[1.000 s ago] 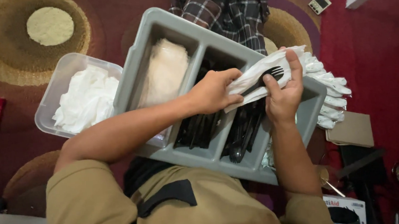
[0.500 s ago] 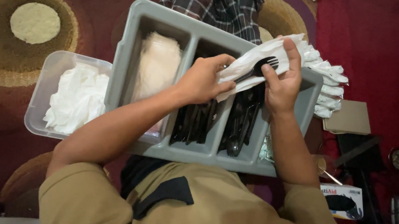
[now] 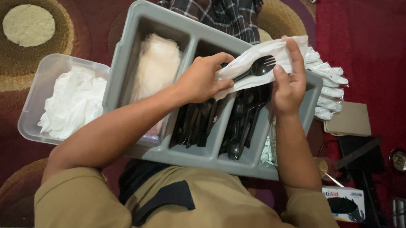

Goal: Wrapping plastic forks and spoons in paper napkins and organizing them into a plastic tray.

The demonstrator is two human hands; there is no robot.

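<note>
The left hand [image 3: 203, 78] reaches in from the lower left on a bare forearm, its fingers curled and pinched on the near edge of a white paper napkin [image 3: 261, 57], where the handle of a black plastic fork [image 3: 256, 69] lies. The right hand [image 3: 286, 82] comes up from below with the wrist straight; its fingers are stretched upward behind the napkin's far end and the thumb presses the front, so both hands hold the napkin spread between them with the fork lying across it, tines toward the right hand. All this hangs just above a grey plastic cutlery tray with long compartments [image 3: 132, 61]. Under the hands, two compartments hold black plastic cutlery [image 3: 241, 121]; left of the left hand, one holds a stack of clear-wrapped white napkins [image 3: 154, 67]. Farther left stands a clear plastic tub of crumpled white tissue [image 3: 71, 102]. Just right of the right hand lie rolled white napkin bundles [image 3: 330, 88].
</note>
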